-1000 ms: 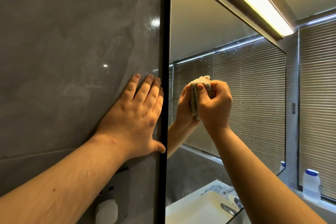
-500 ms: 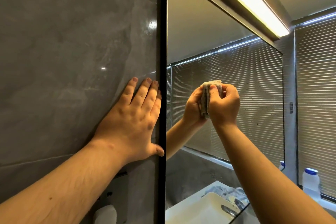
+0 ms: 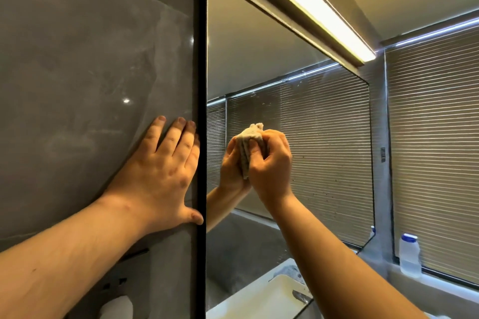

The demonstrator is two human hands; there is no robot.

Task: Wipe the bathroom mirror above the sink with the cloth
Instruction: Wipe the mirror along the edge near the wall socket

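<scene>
The black-framed mirror (image 3: 259, 54) hangs on the grey wall and reflects window blinds and my arm. My right hand (image 3: 272, 163) grips a bunched pale cloth (image 3: 247, 142) and presses it against the glass near the mirror's left part, at mid height. My left hand (image 3: 160, 173) lies flat on the grey tile wall, fingers spread, its thumb and little finger touching the mirror's black left frame. Small specks dot the glass to the right of the cloth.
A lit strip lamp (image 3: 311, 5) runs along the mirror's top. A white bottle with a blue cap (image 3: 409, 254) stands on the window ledge at right. The white sink (image 3: 259, 300) shows in the reflection below. A white dispenser (image 3: 116, 305) sits low on the wall.
My right hand with the cloth slid right along the glass, then came back left. The camera tilted up, showing more of the mirror's top. My left hand stayed on the wall.
</scene>
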